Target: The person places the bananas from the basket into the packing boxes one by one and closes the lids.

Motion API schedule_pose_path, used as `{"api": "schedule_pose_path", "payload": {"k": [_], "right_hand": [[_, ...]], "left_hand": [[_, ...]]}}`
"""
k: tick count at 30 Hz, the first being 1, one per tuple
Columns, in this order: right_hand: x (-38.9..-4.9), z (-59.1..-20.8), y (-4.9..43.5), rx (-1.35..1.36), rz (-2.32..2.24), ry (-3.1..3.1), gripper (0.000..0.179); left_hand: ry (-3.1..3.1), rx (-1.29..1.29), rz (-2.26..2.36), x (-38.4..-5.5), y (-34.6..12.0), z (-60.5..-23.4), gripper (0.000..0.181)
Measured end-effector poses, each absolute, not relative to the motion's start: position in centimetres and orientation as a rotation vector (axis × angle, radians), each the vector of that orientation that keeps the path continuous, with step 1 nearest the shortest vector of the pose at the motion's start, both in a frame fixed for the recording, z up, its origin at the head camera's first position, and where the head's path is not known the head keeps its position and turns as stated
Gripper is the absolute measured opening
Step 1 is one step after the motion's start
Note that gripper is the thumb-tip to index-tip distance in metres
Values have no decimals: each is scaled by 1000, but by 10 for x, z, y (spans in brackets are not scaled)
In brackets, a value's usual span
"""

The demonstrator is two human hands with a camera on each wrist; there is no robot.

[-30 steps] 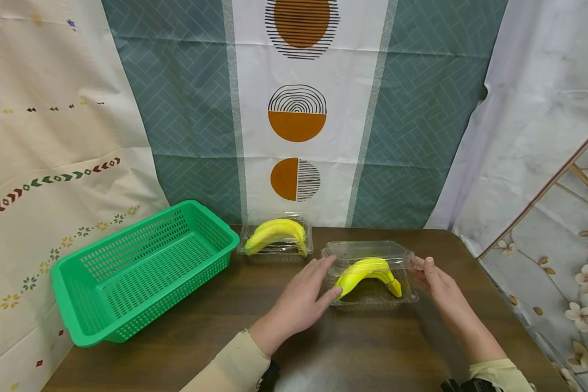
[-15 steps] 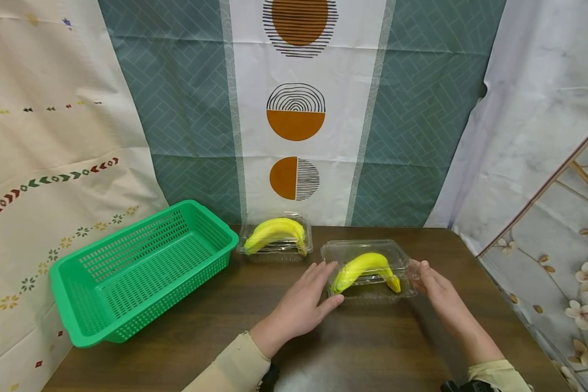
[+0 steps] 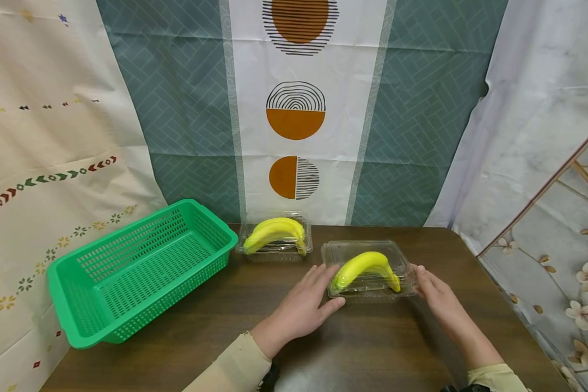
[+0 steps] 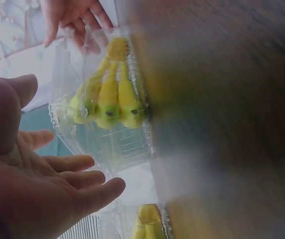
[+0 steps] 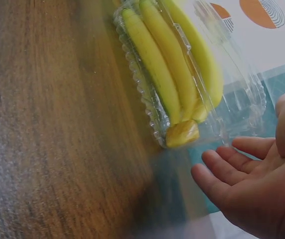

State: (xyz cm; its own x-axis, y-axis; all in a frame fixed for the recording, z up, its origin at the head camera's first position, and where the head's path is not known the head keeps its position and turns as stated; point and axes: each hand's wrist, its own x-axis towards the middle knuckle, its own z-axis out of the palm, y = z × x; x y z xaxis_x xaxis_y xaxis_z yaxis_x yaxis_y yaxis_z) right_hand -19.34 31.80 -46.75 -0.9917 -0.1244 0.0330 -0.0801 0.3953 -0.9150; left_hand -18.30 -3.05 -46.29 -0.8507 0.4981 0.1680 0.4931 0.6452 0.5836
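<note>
A clear plastic clamshell box (image 3: 338,251) with a yellow banana bunch (image 3: 365,267) inside sits on the brown table. Its lid lies over the bananas; whether it is latched I cannot tell. At the box's left end is my left hand (image 3: 301,305), fingers extended and thumb spread near the front corner. My right hand (image 3: 438,296) is by the opposite end, its fingertips close to the rim. The left wrist view shows the palm of my left hand (image 4: 43,184) facing the box. In the right wrist view, my right hand's (image 5: 251,179) fingers are nearly straight beside the banana stem (image 5: 183,133).
A second clear clamshell box (image 3: 301,219) with bananas (image 3: 276,231) stands at the back, left of the first. Farther left is a green perforated basket (image 3: 152,291). Patterned cloths hang behind and at both sides of the table (image 3: 372,348).
The clamshell lid, raised at first, has come down over the bananas. Both hands have stayed at the box's two ends with only slight movement.
</note>
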Motion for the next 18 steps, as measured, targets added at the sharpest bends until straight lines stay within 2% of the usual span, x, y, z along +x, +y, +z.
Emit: {"api": "schedule_pose_path", "payload": {"k": [18], "right_hand": [[-191,-470,317,-91,-1517,2642,74]], "left_hand": [[2883,835,955,-183,-32,-463,72]]}}
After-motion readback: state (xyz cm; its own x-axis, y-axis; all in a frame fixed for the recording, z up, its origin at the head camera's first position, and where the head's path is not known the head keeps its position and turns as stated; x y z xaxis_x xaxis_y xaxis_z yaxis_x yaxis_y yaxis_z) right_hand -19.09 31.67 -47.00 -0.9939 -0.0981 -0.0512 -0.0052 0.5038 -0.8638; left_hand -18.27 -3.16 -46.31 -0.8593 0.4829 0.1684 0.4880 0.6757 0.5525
